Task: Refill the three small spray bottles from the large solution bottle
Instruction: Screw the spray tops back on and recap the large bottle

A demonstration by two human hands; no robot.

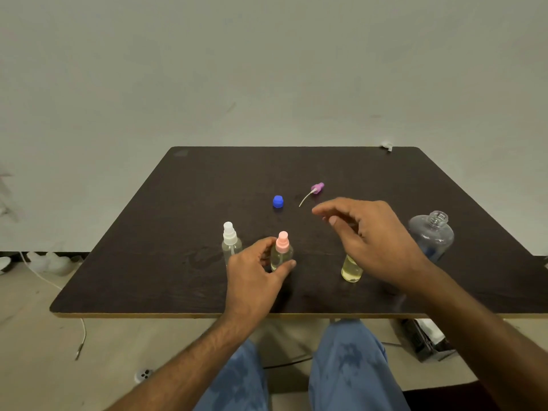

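one dark desk (184,232) carries everything. the large solution bottle (433,234), uncapped, stands near its right edge. the right hand (375,238) hovers with relaxed fingers, holding nothing, above an open spray bottle (352,269) near the front edge. the left hand (255,266) grips the pink-topped spray bottle (281,255); a white-topped spray bottle (230,243) stands just left. mid-desk lie a purple sprayer head (316,188) and blue cap (278,201).

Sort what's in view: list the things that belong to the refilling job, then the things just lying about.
Job:
pink-capped spray bottle, held by the left hand
white-capped spray bottle
uncapped small bottle, behind the right hand
purple spray head
large bottle, open
blue cap

Lying about:
white cable on the floor
white scrap at the table corner
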